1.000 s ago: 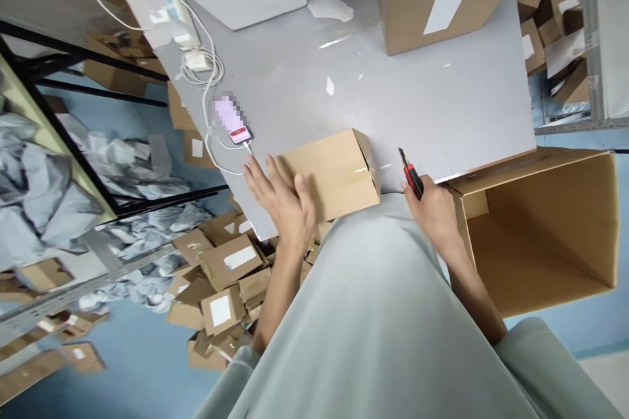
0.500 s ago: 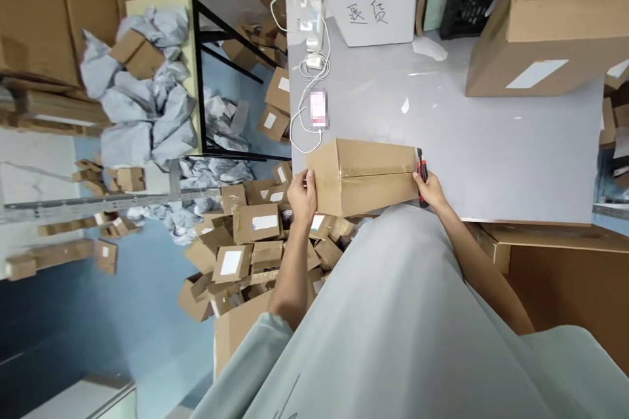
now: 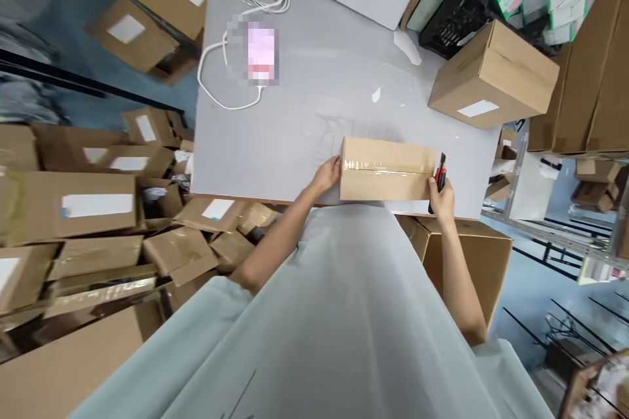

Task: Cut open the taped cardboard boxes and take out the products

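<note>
Grey table (image 3: pixel 295 137) — taped carton (image 3: pixel 387 169) braced endwise: left hand (image 3: pixel 327 177) flat-open, right hand (image 3: pixel 442 200) clamped on utility knife (image 3: pixel 439 178); probably light, rigid.

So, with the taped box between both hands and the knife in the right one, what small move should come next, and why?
Probably bring the red utility knife in the right hand up to the right end of the clear tape seam on the small box. The seam looks sealed, the knife is already beside that end, and the left hand braces the opposite end on the grey table.
</note>
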`<state>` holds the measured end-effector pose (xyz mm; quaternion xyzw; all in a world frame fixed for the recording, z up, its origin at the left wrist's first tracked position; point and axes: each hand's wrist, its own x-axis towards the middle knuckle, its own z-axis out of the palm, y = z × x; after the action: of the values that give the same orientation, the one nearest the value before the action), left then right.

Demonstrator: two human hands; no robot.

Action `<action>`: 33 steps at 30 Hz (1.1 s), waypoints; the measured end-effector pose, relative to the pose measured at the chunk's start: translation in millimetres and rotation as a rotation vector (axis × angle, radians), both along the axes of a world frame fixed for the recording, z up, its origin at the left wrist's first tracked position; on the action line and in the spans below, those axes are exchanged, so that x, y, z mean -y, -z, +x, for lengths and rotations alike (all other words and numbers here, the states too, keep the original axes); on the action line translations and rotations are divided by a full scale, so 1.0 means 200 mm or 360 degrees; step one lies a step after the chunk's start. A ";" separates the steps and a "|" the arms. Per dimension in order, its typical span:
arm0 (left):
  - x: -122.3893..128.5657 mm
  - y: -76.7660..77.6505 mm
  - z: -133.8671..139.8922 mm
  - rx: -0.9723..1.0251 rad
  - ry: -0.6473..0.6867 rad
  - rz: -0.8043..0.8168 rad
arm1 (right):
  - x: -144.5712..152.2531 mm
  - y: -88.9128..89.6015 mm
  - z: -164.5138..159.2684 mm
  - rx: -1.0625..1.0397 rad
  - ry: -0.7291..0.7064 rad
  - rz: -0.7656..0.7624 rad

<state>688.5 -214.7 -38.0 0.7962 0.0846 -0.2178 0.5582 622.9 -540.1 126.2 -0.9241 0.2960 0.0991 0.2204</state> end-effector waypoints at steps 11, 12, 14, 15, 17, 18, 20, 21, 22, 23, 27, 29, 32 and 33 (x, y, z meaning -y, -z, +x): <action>-0.27 -0.38 -0.11 0.0415 0.0470 -0.0280 | -0.32 -0.34 0.13 -0.0368 -0.0981 -0.0278; -0.27 -0.38 -0.11 0.0401 0.0519 -0.0273 | -0.39 -0.37 0.17 -0.0448 -0.1144 -0.0312; -0.25 -0.36 -0.10 0.0364 0.0559 -0.0252 | -0.54 -0.42 0.24 -0.0627 -0.1444 -0.0393; -0.24 -0.34 -0.10 0.0343 0.0566 -0.0247 | -0.62 -0.43 0.27 -0.0723 -0.1566 -0.0446; -0.24 -0.30 -0.09 0.0298 0.0577 -0.0259 | -0.74 -0.46 0.34 -0.0898 -0.1732 -0.0575; -0.24 -0.29 -0.09 0.0277 0.0585 -0.0274 | -0.79 -0.47 0.37 -0.0966 -0.1787 -0.0635; -0.25 -0.27 -0.09 0.0239 0.0607 -0.0308 | -0.85 -0.47 0.41 -0.1047 -0.1871 -0.0719; -0.26 -0.27 -0.09 0.0223 0.0615 -0.0322 | -0.87 -0.47 0.43 -0.1069 -0.1905 -0.0745; -0.26 -0.27 -0.09 0.0208 0.0621 -0.0331 | -0.88 -0.46 0.45 -0.1086 -0.1935 -0.0765; -0.27 -0.27 -0.09 0.0193 0.0623 -0.0334 | -0.89 -0.45 0.46 -0.1106 -0.1958 -0.0780; -0.27 -0.30 -0.09 0.0119 0.0635 -0.0305 | -0.89 -0.43 0.48 -0.1195 -0.1989 -0.0814; -0.28 -0.31 -0.09 0.0101 0.0652 -0.0291 | -0.90 -0.42 0.49 -0.1210 -0.1994 -0.0824; -0.28 -0.31 -0.08 0.0103 0.0673 -0.0282 | -0.91 -0.41 0.49 -0.1203 -0.2010 -0.0836; -0.28 -0.31 -0.09 0.0106 0.0677 -0.0279 | -0.91 -0.41 0.49 -0.1202 -0.2015 -0.0837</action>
<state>671.5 -159.4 23.2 0.7514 -0.1229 -0.3107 0.5690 721.0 -357.8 207.4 -0.8426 -0.2189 0.4402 -0.2200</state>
